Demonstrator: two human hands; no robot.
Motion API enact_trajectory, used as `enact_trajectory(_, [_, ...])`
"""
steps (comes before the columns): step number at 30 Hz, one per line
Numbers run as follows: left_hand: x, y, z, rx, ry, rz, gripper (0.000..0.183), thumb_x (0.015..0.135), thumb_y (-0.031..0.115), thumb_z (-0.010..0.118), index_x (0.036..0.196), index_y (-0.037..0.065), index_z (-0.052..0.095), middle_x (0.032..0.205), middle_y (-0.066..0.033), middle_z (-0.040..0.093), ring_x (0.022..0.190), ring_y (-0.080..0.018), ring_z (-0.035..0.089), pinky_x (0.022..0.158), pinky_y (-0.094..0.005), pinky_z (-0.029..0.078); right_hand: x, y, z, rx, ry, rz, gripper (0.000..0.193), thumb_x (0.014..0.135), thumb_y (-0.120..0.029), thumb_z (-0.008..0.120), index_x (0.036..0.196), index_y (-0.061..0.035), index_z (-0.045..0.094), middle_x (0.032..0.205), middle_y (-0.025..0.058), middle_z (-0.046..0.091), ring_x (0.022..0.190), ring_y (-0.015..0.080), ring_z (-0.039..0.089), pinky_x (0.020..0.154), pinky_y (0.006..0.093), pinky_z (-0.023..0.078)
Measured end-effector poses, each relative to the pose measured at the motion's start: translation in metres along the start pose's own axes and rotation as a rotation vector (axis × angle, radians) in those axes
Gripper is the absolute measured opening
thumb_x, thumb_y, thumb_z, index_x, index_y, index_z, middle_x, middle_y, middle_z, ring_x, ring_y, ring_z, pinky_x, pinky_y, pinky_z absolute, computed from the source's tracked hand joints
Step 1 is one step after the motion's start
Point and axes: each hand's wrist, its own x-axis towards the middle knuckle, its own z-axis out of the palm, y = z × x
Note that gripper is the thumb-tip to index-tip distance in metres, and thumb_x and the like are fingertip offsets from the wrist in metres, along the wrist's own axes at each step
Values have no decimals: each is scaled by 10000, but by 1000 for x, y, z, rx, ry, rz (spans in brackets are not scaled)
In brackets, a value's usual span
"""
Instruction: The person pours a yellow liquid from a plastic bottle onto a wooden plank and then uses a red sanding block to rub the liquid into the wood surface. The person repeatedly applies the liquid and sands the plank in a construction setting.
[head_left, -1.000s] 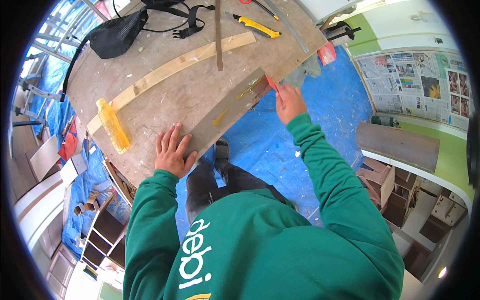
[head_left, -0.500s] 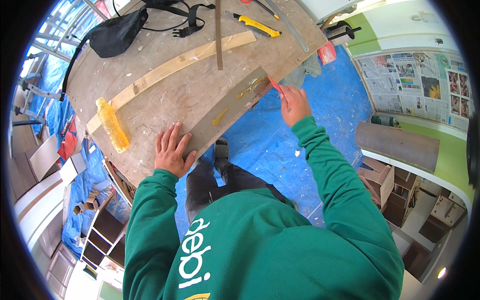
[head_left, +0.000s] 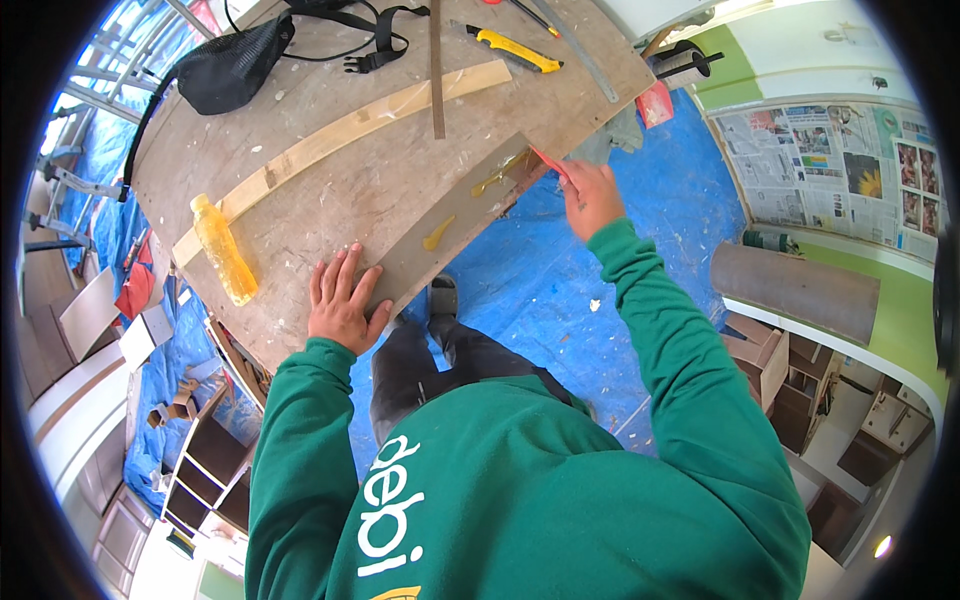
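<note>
While our left grip (head_left: 343, 303) rests spread at the strip's (head_left: 462, 201) left end, our right grip (head_left: 592, 198) pinches a red spreader (head_left: 546, 159) at its right end; strip lies along the table's (head_left: 315, 215) near edge.

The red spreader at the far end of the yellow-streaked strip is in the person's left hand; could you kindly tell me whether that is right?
Not quite: the head view shows the red spreader in the right hand, not the left hand. It is indeed at the far end of the yellow-streaked strip.
</note>
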Motion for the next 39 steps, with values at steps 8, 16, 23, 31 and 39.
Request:
enact_trajectory(8, [-1, -1, 0, -4, 3, 3, 556, 872, 379, 738, 1370, 152, 639, 1644, -158, 408, 1511, -371, 380, 1263, -597, 219, -9, -10, -12, 5, -133, -62, 365, 909, -14, 619, 1260, -70, 704, 1153, 113, 723, 986, 353, 612, 906, 436, 478])
enact_trajectory(16, [0, -1, 0, -7, 8, 5, 560, 872, 383, 739, 1371, 149, 638, 1639, -162, 415, 1510, -374, 381, 1263, -597, 219, -9, 7, -7, 45, -30, 7, 238, 1013, -113, 603, 1221, -45, 697, 1121, 130, 726, 1030, 352, 638, 911, 428, 453])
enact_trajectory(23, [-1, -1, 1, 8, 7, 2, 559, 871, 385, 739, 1370, 151, 640, 1641, -160, 414, 1509, -373, 382, 1267, -592, 216, -9, -4, -2, -51, -52, 20, 260, 1002, -146, 615, 1222, -35, 695, 1134, 147, 700, 1009, 372, 621, 885, 452, 487])
enact_trajectory(31, [0, -1, 0, 9, -4, -6, 561, 870, 380, 740, 1374, 156, 637, 1647, -157, 406, 1513, -366, 378, 1268, -590, 215, -23, -35, 5, 82, -90, -18, 233, 971, -154, 629, 1155, -30, 703, 1051, 128, 671, 944, 384, 595, 830, 495, 508])
enact_trajectory(39, [0, 0, -1, 4, -5, -6, 556, 873, 377, 739, 1372, 154, 638, 1645, -152, 409, 1509, -367, 386, 1268, -584, 223, 7, -18, -1, 147, -74, 105, 169, 997, -139, 599, 1075, -15, 685, 1021, 170, 660, 941, 420, 599, 846, 520, 492])
